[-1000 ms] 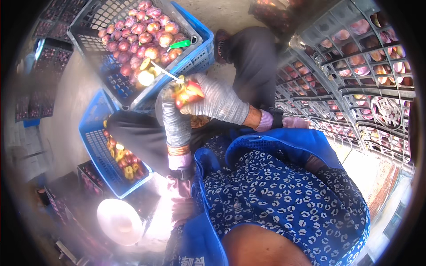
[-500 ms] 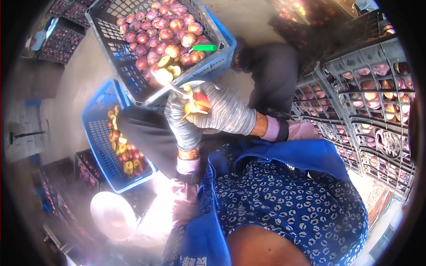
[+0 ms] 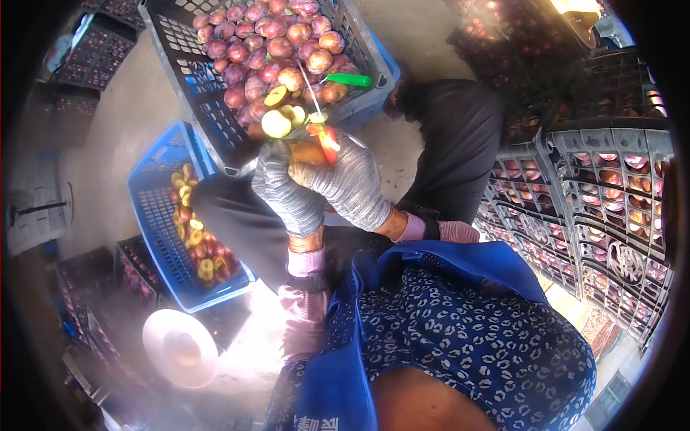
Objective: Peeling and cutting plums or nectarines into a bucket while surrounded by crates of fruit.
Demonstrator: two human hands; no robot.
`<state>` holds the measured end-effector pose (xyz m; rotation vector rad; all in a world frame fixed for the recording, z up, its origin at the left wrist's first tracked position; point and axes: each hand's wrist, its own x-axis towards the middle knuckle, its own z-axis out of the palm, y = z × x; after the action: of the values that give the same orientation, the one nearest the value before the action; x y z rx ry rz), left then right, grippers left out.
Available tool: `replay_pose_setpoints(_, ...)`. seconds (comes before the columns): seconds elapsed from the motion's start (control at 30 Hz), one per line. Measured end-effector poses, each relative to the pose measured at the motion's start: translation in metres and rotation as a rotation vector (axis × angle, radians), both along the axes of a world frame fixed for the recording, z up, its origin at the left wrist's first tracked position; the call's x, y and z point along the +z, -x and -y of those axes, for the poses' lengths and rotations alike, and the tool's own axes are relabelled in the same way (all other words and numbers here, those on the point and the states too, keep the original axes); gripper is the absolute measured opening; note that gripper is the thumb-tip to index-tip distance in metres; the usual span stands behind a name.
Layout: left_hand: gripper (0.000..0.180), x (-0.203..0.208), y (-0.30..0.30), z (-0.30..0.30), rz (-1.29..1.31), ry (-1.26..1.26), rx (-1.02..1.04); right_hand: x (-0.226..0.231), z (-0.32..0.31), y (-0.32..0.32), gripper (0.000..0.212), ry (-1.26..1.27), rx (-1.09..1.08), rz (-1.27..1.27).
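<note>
Both my hands wear grey knitted gloves and meet just beyond my lap, by the near edge of a dark crate. My left hand point(image 3: 286, 188) is closed around a plum point(image 3: 307, 152), partly hidden by the fingers. In my right hand point(image 3: 353, 183) is a knife with a red handle point(image 3: 328, 144); its thin blade points up and away over the fruit. Whole reddish-purple plums point(image 3: 280, 48) fill much of the dark crate point(image 3: 167, 54). Several cut yellow plum pieces point(image 3: 277, 123) lie at its near side. A green-handled tool point(image 3: 349, 79) rests on the plums.
A blue basket point(image 3: 144, 208) at the left holds cut plums point(image 3: 205, 269). Below it stands a pale round dish-like object point(image 3: 180, 348). Black crates of plums point(image 3: 611, 194) are stacked at the right. My dark-trousered knees point(image 3: 460, 136) flank the work.
The knife blade has swung from pointing left to pointing up and away over the crate. My hands have shifted, and more of the plum shows between them. The whole view has moved slightly.
</note>
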<state>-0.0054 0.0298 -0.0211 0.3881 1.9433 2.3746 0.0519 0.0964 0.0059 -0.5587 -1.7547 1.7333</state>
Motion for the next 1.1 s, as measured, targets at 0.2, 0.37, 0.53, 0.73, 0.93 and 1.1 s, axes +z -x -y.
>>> replay_pose_setpoints(0.2, 0.016, -0.002, 0.005, -0.001, -0.213, 0.215, 0.024, -0.025, -0.002, 0.004, 0.045, 0.295, 0.099, 0.084)
replay_pose_setpoints(0.37, 0.032, 0.001, 0.013, 0.016, 0.175, -0.016, -0.218, -0.030, -0.023, 0.002, 0.057, -0.356, 0.135, 0.103)
replay_pose_setpoints(0.53, 0.034, -0.002, 0.010, 0.027, 0.367, -0.221, -0.411, -0.029, -0.048, -0.006, 0.075, -0.515, 0.436, 0.247)
replay_pose_setpoints(0.73, 0.044, -0.004, 0.003, 0.016, 0.211, -0.260, -0.436, -0.035, -0.046, -0.008, 0.065, -0.216, 0.320, 0.155)
replay_pose_setpoints(0.93, 0.036, -0.006, 0.005, 0.019, 0.105, 0.079, -0.364, -0.018, -0.049, -0.012, 0.063, -0.631, 0.223, 0.159)
replay_pose_setpoints(1.1, 0.027, -0.008, -0.001, 0.010, -0.036, 0.303, -0.252, -0.004, -0.052, -0.015, 0.058, -0.800, 0.272, 0.120)
